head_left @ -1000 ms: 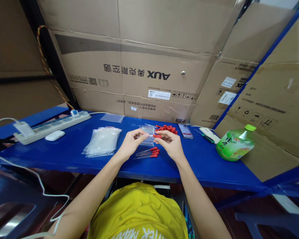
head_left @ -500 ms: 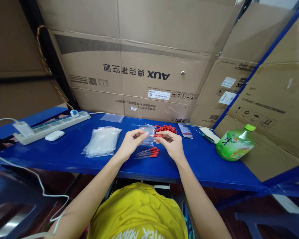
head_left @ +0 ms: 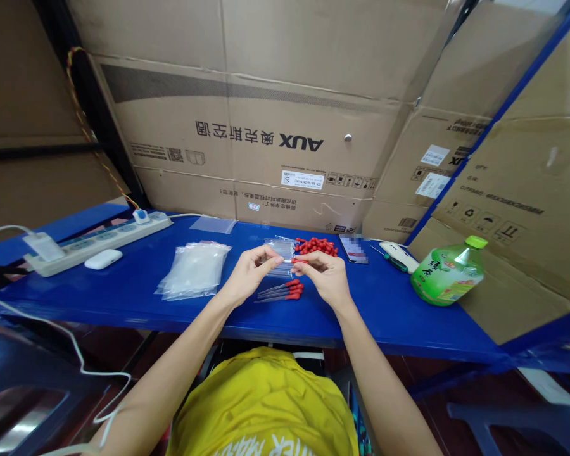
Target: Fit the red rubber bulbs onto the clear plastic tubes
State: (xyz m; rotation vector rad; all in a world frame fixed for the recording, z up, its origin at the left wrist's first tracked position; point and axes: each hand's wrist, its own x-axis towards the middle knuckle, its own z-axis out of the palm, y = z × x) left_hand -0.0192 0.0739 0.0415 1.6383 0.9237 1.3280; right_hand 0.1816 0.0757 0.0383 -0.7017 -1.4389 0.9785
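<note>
Fingertips of my left hand (head_left: 251, 273) are closed in a pinch on a thin glass dropper tube, mostly hidden by the fingers. Facing it, my right hand (head_left: 327, 278) pinches a red rubber bulb (head_left: 298, 261) at the tube's right end. How far the tube sits inside the bulb I cannot tell. Just below the hands lie several droppers (head_left: 285, 291) with red bulbs on their right ends. Behind and beneath the fingers is a stack of clear glass tubes (head_left: 280, 273), partly covered. A heap of loose red rubber bulbs (head_left: 319, 246) lies beyond my right hand.
Clear plastic bags (head_left: 194, 271) are stacked left on the blue table (head_left: 361, 316). Farther left are a power strip (head_left: 109, 237) and a white case (head_left: 103, 259). A phone (head_left: 353, 248), a screwdriver (head_left: 394, 261) and a green bottle (head_left: 449, 273) stand right. Cardboard (head_left: 247, 95) walls the back.
Both hands keep their pinch on the tube and the bulb, with only a very slight shift of the fingers. The things on the table lie as before.
</note>
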